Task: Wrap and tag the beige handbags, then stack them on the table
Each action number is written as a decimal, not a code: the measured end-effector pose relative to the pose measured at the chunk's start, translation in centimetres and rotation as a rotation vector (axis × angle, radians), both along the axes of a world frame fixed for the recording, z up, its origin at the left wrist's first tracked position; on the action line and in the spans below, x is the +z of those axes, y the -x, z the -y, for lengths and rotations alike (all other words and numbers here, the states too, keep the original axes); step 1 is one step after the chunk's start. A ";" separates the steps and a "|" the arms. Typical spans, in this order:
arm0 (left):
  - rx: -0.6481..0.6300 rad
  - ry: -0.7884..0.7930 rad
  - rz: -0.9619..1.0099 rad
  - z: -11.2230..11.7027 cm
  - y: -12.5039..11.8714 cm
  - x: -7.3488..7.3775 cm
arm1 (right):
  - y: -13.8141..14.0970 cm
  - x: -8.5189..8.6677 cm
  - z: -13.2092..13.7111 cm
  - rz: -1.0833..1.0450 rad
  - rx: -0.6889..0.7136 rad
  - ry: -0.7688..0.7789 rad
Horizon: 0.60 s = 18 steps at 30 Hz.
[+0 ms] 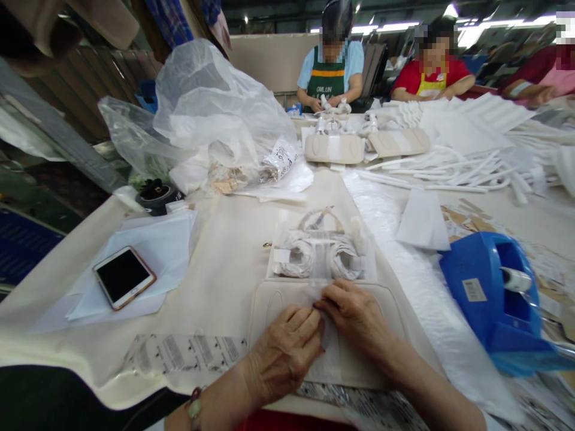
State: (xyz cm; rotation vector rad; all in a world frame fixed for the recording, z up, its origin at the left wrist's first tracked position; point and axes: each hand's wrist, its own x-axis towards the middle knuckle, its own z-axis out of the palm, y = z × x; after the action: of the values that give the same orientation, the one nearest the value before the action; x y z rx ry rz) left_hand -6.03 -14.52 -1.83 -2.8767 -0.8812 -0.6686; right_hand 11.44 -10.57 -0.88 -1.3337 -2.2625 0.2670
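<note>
A beige handbag [265, 305] lies flat on the table in front of me. A translucent white strip [320, 263] runs down its middle, between two rolls of white wrapping [300, 257] at its far side. My left hand [285, 347] is closed over the near part of the bag, its fingertips bent in at the strip. My right hand [359, 317] pinches at the same strip, its fingertips close to the left ones. The exact spot between the fingers is hidden. A wrapped handle [321, 220] arches beyond the rolls.
A phone [124, 276] lies on white sheets at the left. Printed clear plastic [184, 353] lies near the front edge. A blue tape dispenser [489, 293] stands at the right. Behind are a large plastic bag [215, 102], more wrapped handbags [335, 148], white tubes [449, 170] and several co-workers.
</note>
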 end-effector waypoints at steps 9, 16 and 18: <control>0.038 -0.013 -0.075 0.2 -0.2 0.3 | 0.4 0.4 -0.5 0.035 -0.142 0.013; 0.066 -0.058 -0.116 0.2 0.0 -0.1 | 0.4 1.0 0.3 -0.132 -0.160 -0.030; 0.073 -0.070 -0.122 0.2 0.0 -0.1 | -1.7 2.2 1.6 -0.253 -0.178 -0.117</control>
State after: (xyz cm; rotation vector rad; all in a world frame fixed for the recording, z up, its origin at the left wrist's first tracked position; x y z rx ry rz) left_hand -6.06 -14.69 -1.95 -2.7745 -0.9217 -0.5014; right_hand 13.10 -12.17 1.27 -1.3476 -1.9092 0.2240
